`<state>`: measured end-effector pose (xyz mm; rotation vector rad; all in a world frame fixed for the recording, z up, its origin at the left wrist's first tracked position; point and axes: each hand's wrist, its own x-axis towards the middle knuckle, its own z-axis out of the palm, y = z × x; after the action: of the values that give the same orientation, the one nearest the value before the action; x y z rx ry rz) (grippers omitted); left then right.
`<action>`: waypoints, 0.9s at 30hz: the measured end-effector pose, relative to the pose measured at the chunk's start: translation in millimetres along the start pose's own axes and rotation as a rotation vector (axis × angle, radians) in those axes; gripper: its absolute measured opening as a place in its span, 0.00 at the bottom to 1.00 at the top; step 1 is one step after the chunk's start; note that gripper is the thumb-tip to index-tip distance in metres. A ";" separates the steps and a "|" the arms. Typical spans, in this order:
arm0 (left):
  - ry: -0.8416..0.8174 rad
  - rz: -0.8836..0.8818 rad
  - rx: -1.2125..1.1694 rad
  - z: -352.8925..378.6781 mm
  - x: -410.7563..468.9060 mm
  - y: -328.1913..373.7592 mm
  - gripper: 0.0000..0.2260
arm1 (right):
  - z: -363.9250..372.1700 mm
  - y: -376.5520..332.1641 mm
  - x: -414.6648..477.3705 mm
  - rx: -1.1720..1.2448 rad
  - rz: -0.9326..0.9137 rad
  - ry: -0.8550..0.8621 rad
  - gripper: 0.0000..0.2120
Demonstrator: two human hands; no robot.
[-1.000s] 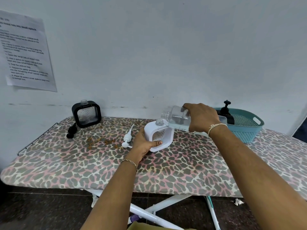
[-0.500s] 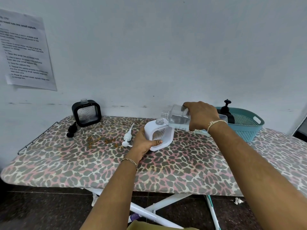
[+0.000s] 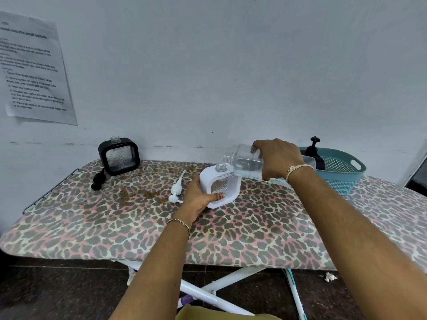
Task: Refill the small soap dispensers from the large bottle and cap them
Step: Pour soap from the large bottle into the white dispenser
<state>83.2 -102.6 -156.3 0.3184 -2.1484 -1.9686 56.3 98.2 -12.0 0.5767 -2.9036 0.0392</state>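
Note:
My left hand (image 3: 198, 198) grips the white square soap dispenser (image 3: 227, 185), which stands uncapped on the leopard-print ironing board (image 3: 254, 227). My right hand (image 3: 276, 158) holds the large clear bottle (image 3: 246, 163) tipped nearly level, its open neck just above and right of the dispenser's mouth. Clear liquid lies in the bottle's lower side. The white pump cap (image 3: 176, 189) lies on the board left of my left hand. A black square dispenser (image 3: 119, 155) stands uncapped by the wall, with its black pump cap (image 3: 98, 180) lying beside it.
A teal basket (image 3: 342, 172) at the right holds a black capped dispenser (image 3: 315, 153). A printed sheet (image 3: 32, 68) hangs on the wall at left. Brown stains (image 3: 138, 194) mark the board's cover. The board's near edge runs across the lower frame.
The bottle's neck has risen slightly above the white dispenser's mouth. Both hands keep their grips and have barely moved.

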 end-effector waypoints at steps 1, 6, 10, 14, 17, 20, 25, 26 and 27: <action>-0.001 0.000 0.002 -0.1 0.3 0.1 0.37 | -0.2 -0.3 -0.1 -0.001 0.001 -0.002 0.32; -0.004 -0.003 -0.010 0.6 -0.8 1.7 0.36 | -1.5 -0.4 -0.6 -0.013 0.008 -0.010 0.32; -0.008 -0.001 -0.018 0.3 -1.1 2.4 0.36 | -1.9 -0.7 -1.0 -0.020 0.010 -0.010 0.33; -0.006 -0.002 -0.010 0.6 -0.3 2.3 0.37 | -3.2 -2.4 -1.4 -0.023 0.009 -0.010 0.32; -0.001 -0.001 -0.003 0.3 0.0 1.9 0.37 | -4.1 -2.8 -1.8 -0.026 0.008 -0.009 0.32; -0.003 -0.002 -0.001 -0.1 -0.6 2.4 0.37 | -4.7 -3.3 -2.5 -0.029 0.009 -0.010 0.32; -0.012 -0.007 -0.023 0.6 -3.3 5.6 0.36 | -5.5 -4.3 -2.4 -0.023 0.018 -0.019 0.32; -0.015 -0.008 -0.027 0.7 -3.9 6.1 0.36 | -5.5 -4.5 -2.0 -0.021 0.018 -0.021 0.33; -0.015 -0.010 -0.030 0.7 -4.4 6.6 0.36 | -5.4 -4.8 -1.8 -0.019 0.019 -0.023 0.33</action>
<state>87.1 -100.0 -149.8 0.3106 -2.1288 -2.0128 60.7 94.8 -7.1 0.5501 -2.9284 0.0073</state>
